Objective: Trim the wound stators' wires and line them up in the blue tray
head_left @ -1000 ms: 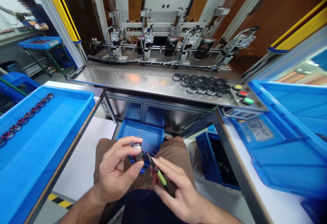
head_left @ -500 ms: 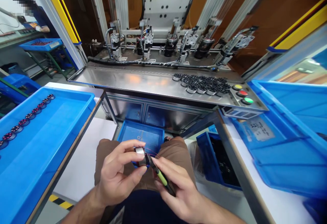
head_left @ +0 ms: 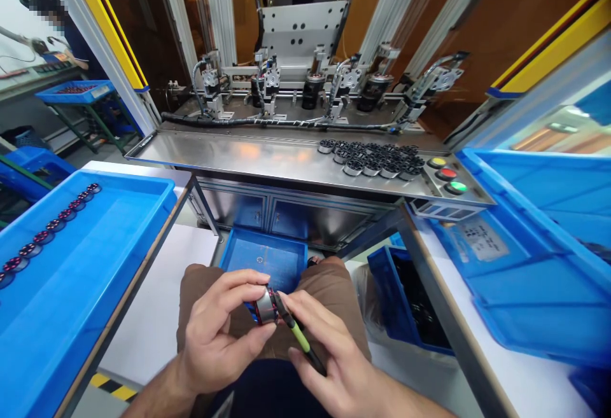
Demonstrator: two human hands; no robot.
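Observation:
Over my lap, my left hand [head_left: 222, 329] pinches a wound motor stator [head_left: 265, 306], a short metal ring with dark ends and reddish wire, between thumb and fingers. My right hand [head_left: 329, 348] is closed around cutting pliers [head_left: 300, 336] with green and black handles. The dark jaws of the pliers are at the stator's right end; whether they grip a wire there is too small to tell. In the left blue tray [head_left: 119, 233] stands a row of similar stators [head_left: 55, 224] with red wire.
A steel ledge [head_left: 229, 151] ahead carries a cluster of black-ended stator cores [head_left: 372, 158] beside yellow, red and green buttons [head_left: 447, 174]. Behind is a winding machine [head_left: 305, 30]. Blue bins [head_left: 539, 246] stand right; another blue tray [head_left: 286, 249] lies below. A person [head_left: 71, 36] works far left.
The stator has turned in my left hand, showing more of its ring and red wire. The pliers' jaws sit closer against its end, and the loose red wire strands no longer show.

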